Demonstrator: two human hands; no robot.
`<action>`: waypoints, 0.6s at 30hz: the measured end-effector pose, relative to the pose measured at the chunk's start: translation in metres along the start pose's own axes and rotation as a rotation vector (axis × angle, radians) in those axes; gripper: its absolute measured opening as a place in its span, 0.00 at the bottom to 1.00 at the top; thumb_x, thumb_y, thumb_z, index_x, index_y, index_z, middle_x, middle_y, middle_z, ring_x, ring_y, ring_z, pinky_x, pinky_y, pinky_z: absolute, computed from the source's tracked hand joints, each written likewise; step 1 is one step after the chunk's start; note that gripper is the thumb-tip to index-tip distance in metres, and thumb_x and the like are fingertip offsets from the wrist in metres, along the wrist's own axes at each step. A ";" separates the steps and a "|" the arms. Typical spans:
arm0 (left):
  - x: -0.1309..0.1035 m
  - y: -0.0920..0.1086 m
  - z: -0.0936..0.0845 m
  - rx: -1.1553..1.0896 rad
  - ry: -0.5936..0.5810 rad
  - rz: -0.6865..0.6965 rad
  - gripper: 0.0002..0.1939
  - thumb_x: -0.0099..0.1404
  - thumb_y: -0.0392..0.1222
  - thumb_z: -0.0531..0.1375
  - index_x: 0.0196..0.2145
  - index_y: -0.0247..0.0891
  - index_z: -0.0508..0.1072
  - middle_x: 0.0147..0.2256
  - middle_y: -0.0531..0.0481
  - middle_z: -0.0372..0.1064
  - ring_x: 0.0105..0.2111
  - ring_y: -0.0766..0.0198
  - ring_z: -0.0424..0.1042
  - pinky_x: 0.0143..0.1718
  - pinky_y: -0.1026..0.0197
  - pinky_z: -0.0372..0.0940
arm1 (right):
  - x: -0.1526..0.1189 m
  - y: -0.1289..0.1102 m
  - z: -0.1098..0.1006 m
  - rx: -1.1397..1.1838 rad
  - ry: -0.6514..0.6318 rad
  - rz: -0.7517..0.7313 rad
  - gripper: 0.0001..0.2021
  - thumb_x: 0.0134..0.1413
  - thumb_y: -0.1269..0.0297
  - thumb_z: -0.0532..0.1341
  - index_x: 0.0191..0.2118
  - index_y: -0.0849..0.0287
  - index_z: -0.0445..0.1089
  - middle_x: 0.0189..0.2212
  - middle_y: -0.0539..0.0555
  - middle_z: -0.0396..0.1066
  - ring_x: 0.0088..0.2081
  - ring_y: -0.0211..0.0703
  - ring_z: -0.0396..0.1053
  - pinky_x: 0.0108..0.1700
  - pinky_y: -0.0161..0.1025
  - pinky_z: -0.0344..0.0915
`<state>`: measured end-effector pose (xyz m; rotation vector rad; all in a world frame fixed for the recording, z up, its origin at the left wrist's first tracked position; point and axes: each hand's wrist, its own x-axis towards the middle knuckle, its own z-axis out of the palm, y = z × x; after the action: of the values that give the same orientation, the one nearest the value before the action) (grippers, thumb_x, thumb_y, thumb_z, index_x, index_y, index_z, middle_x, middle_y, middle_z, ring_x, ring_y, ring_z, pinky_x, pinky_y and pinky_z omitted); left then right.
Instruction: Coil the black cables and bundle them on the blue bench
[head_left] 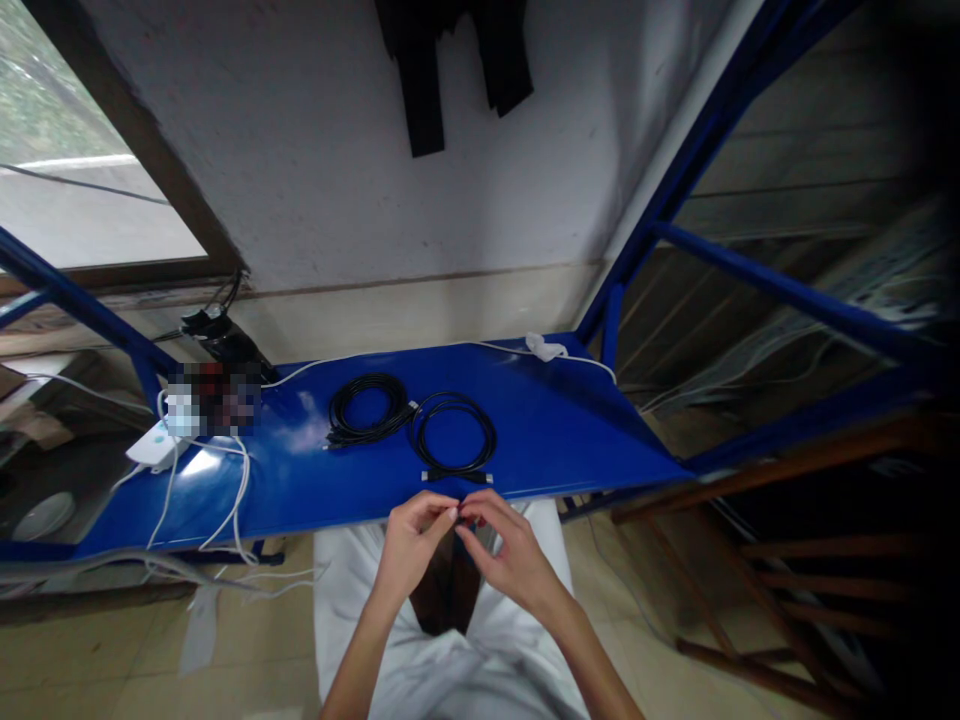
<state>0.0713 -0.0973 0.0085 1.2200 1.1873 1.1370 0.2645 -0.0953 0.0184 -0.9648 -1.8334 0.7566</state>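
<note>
My left hand [415,540] and my right hand [514,552] meet over my lap, just in front of the table's near edge. Thumb and fingers of each are bent into a pinch, and the fingertips nearly touch. A tiny dark spot shows between them, too small to name. Beyond the hands lies a coiled black cable [491,440], its two plug ends [455,477] side by side at the front of the loop. Left of it, a thicker coil of black cable [339,425] rests on the blue table [555,440], close to the first coil.
At the left of the table stand a white power strip [161,445], white cords [241,490] and a blurred-out patch. A black object [232,345] leans at the back. A white cord with a white lump [546,347] runs along the rear edge. Wooden furniture [750,600] stands right.
</note>
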 end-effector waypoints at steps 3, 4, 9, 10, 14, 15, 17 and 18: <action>-0.001 0.000 -0.002 0.059 -0.007 0.033 0.11 0.72 0.49 0.68 0.43 0.39 0.85 0.42 0.44 0.82 0.44 0.56 0.80 0.48 0.59 0.72 | 0.000 0.001 0.001 -0.005 0.007 0.000 0.06 0.70 0.69 0.65 0.47 0.52 0.77 0.47 0.57 0.76 0.48 0.47 0.78 0.52 0.43 0.76; -0.001 0.000 -0.002 0.073 -0.008 0.041 0.11 0.72 0.49 0.68 0.43 0.39 0.85 0.42 0.44 0.82 0.44 0.56 0.80 0.48 0.58 0.72 | 0.000 0.001 0.001 -0.004 0.010 0.003 0.05 0.70 0.69 0.64 0.46 0.52 0.77 0.46 0.57 0.76 0.47 0.47 0.78 0.52 0.42 0.76; -0.003 0.003 -0.001 0.100 -0.005 0.053 0.12 0.73 0.50 0.67 0.42 0.40 0.85 0.42 0.44 0.82 0.44 0.56 0.80 0.49 0.58 0.72 | 0.000 0.005 0.002 0.017 0.012 0.005 0.06 0.72 0.70 0.62 0.47 0.53 0.77 0.46 0.57 0.76 0.47 0.46 0.77 0.50 0.41 0.75; -0.003 0.003 -0.001 0.098 -0.004 0.051 0.13 0.73 0.51 0.67 0.42 0.39 0.85 0.42 0.44 0.82 0.44 0.56 0.80 0.49 0.58 0.72 | 0.000 0.006 0.002 0.024 0.010 0.003 0.07 0.72 0.70 0.62 0.47 0.53 0.77 0.46 0.57 0.76 0.47 0.46 0.77 0.50 0.41 0.75; -0.003 0.004 0.000 0.072 0.031 0.018 0.14 0.72 0.52 0.67 0.42 0.39 0.85 0.42 0.44 0.83 0.44 0.55 0.80 0.49 0.57 0.73 | 0.000 0.006 0.001 0.034 -0.019 0.042 0.06 0.73 0.68 0.62 0.48 0.52 0.77 0.45 0.56 0.77 0.47 0.47 0.77 0.50 0.41 0.74; -0.003 0.003 0.000 0.063 0.044 0.009 0.14 0.72 0.52 0.68 0.43 0.39 0.84 0.42 0.44 0.83 0.44 0.55 0.81 0.49 0.57 0.73 | 0.000 0.004 0.000 0.030 -0.033 0.067 0.07 0.73 0.67 0.62 0.48 0.52 0.77 0.44 0.56 0.78 0.46 0.47 0.77 0.50 0.42 0.74; -0.002 0.003 0.000 0.061 0.065 0.006 0.13 0.72 0.51 0.68 0.45 0.39 0.84 0.43 0.44 0.83 0.44 0.54 0.81 0.49 0.56 0.73 | 0.001 0.001 0.000 0.023 -0.050 0.120 0.07 0.73 0.66 0.61 0.48 0.52 0.77 0.42 0.55 0.79 0.43 0.47 0.77 0.48 0.42 0.73; -0.002 0.004 -0.001 0.070 0.068 0.016 0.13 0.72 0.51 0.68 0.45 0.40 0.84 0.43 0.44 0.83 0.45 0.54 0.81 0.49 0.56 0.73 | 0.002 0.000 0.000 0.023 -0.053 0.144 0.07 0.73 0.65 0.61 0.48 0.52 0.78 0.41 0.55 0.79 0.42 0.47 0.77 0.47 0.42 0.73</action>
<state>0.0705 -0.0994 0.0126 1.2542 1.2794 1.1654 0.2639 -0.0935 0.0192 -1.0792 -1.8107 0.8970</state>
